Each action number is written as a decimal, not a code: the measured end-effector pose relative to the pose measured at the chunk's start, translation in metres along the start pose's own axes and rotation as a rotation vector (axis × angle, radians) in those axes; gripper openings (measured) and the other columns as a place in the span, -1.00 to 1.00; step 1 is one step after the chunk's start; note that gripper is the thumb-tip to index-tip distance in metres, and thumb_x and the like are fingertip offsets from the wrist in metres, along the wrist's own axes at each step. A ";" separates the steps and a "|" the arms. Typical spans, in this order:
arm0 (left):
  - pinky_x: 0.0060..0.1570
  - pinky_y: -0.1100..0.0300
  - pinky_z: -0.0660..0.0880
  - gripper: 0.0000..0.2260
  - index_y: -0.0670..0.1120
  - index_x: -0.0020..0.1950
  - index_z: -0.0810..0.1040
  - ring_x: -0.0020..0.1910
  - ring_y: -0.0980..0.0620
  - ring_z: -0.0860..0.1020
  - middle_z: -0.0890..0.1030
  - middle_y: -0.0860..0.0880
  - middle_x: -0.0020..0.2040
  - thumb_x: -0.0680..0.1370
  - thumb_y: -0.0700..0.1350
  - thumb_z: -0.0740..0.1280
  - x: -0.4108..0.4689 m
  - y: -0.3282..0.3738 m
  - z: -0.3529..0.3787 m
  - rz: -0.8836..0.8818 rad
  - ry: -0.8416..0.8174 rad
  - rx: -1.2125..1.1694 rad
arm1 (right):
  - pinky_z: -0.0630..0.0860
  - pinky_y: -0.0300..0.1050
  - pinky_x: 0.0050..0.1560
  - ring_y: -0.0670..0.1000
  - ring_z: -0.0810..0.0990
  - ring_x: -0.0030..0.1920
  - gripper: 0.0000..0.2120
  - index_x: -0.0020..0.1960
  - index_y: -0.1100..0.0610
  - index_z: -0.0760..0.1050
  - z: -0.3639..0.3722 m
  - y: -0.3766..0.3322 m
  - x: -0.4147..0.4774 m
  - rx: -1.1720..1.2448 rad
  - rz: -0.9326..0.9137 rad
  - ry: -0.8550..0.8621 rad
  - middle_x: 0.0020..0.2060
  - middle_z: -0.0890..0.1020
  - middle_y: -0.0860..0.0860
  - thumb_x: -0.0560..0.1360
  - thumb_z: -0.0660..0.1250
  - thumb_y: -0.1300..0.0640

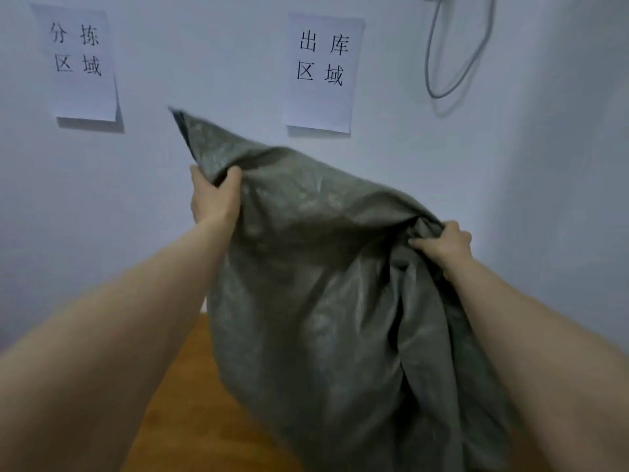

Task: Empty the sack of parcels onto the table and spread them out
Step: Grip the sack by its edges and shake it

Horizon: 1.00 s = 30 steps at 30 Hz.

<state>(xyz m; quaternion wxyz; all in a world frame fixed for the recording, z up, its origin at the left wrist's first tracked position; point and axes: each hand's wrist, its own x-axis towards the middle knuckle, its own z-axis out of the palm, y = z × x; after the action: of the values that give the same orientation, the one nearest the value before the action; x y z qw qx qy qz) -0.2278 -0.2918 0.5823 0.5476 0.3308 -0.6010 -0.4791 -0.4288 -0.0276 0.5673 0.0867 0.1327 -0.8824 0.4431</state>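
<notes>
A grey-green woven sack (pixel 316 294) hangs in front of me, lifted high above the wooden table (pixel 183 403). My left hand (pixel 214 195) grips its upper left corner, thumb over the fabric. My right hand (pixel 442 245) is closed on a bunched fold at the upper right, a bit lower than the left. The sack drapes down past the bottom of the view and hides whatever lies beneath it. No parcels show; I cannot tell which end is its mouth.
A pale wall stands close behind the table. Two paper signs with printed characters hang on it, one at the left (pixel 81 63) and one in the middle (pixel 323 73). A grey cable loop (pixel 456 56) dangles at the upper right.
</notes>
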 end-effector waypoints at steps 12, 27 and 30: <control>-0.18 0.09 0.64 -0.67 -0.15 0.16 0.57 -0.28 0.01 0.56 0.58 -0.08 0.05 0.62 0.05 0.19 0.031 -0.034 -0.013 -0.178 0.034 -0.161 | 0.34 0.07 0.28 0.34 0.38 0.27 -0.47 0.37 0.40 0.24 0.051 0.002 0.018 -0.016 0.067 0.123 0.35 0.27 0.35 0.55 0.29 0.10; -0.21 0.11 0.52 -0.63 -0.09 -0.06 0.41 -0.20 -0.04 0.51 0.50 -0.08 -0.16 0.44 0.14 0.45 0.011 -0.154 -0.040 -0.817 -0.568 0.302 | 0.27 0.06 0.34 0.30 0.29 0.32 -0.50 0.36 0.45 0.19 0.107 0.025 0.031 -0.021 0.131 0.214 0.38 0.21 0.38 0.52 0.28 0.27; -0.02 0.02 0.60 -0.47 -0.14 0.14 0.48 0.00 -0.10 0.60 0.60 -0.09 0.00 0.31 0.08 0.57 0.005 -0.167 -0.040 -0.843 -0.584 0.251 | 0.25 0.03 0.35 0.29 0.26 0.35 -0.46 0.38 0.41 0.17 0.112 0.034 0.032 -0.034 0.092 0.174 0.39 0.19 0.37 0.51 0.31 0.26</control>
<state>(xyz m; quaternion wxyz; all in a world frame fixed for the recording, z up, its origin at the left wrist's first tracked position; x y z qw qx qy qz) -0.2106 -0.3593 0.4250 0.0732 0.4596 -0.5962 -0.6542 -0.4740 -0.1035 0.4842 0.1449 0.0515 -0.8841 0.4414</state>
